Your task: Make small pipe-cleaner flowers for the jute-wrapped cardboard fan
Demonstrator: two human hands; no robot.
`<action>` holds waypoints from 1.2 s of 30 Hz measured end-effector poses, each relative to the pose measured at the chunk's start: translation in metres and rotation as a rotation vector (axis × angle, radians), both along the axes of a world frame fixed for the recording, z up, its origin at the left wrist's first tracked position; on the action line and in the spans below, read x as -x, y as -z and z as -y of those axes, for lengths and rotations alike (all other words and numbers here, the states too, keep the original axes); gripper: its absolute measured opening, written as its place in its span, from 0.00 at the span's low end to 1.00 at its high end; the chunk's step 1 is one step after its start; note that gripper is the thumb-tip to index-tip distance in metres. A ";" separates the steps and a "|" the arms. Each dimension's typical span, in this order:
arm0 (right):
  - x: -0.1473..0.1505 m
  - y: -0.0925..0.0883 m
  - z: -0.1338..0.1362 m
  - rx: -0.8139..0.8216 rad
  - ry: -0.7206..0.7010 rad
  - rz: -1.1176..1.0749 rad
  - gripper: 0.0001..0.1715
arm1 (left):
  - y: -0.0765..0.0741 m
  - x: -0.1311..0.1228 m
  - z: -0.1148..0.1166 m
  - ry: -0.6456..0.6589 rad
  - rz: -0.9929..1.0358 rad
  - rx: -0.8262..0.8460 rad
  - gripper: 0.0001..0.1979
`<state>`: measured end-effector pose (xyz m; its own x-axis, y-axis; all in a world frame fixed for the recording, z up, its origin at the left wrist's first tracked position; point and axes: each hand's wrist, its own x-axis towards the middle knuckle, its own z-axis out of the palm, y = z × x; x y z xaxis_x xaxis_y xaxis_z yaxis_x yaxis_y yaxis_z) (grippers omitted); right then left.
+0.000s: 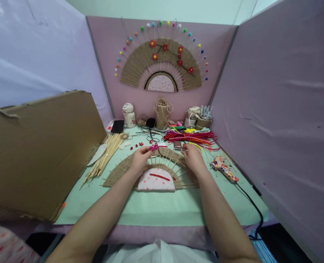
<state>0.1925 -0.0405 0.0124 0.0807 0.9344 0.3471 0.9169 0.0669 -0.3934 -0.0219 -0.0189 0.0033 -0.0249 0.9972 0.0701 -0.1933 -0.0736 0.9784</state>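
My left hand (pixel 140 160) pinches a bright pink bent pipe cleaner (pixel 155 147) above the top edge of a fan (pixel 119 171) made of twine and sticks. One straight pink end points right. The fan lies flat, with a white dotted half-round piece (pixel 156 184) at its base and a straight red strip (pixel 159 177) resting on that piece. Over the fan's right side, my right hand (pixel 193 157) has its fingers drawn together. A yellow curved thing (pixel 196 146) shows beside them, and what they hold is hidden. A small brown block (pixel 177 145) lies close to these fingertips.
Thin sticks (pixel 104 157) and a cardboard sheet (pixel 41 153) are at left. Behind the hands lie red pipe cleaners (pixel 191 137), a twine roll (pixel 162 113) and a white jar (pixel 128 115). A corded glue gun (pixel 224 168) rests at right. A finished fan (pixel 140 62) hangs behind.
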 end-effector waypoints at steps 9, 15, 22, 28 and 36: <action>-0.025 0.011 -0.014 0.462 0.252 0.176 0.18 | -0.002 0.004 -0.007 -0.021 0.269 0.044 0.15; -0.025 0.010 -0.014 0.290 0.286 0.035 0.17 | -0.003 0.004 -0.007 -0.074 0.316 -0.013 0.14; 0.022 0.007 -0.001 0.167 -0.243 -0.979 0.18 | 0.000 0.006 -0.010 -0.185 0.258 -0.112 0.14; 0.064 0.007 0.020 0.497 -0.517 -1.400 0.22 | -0.001 0.002 -0.002 -0.236 0.148 -0.297 0.12; 0.072 0.015 0.023 0.598 -0.566 -1.494 0.25 | 0.002 0.000 -0.003 -0.241 0.111 -0.331 0.11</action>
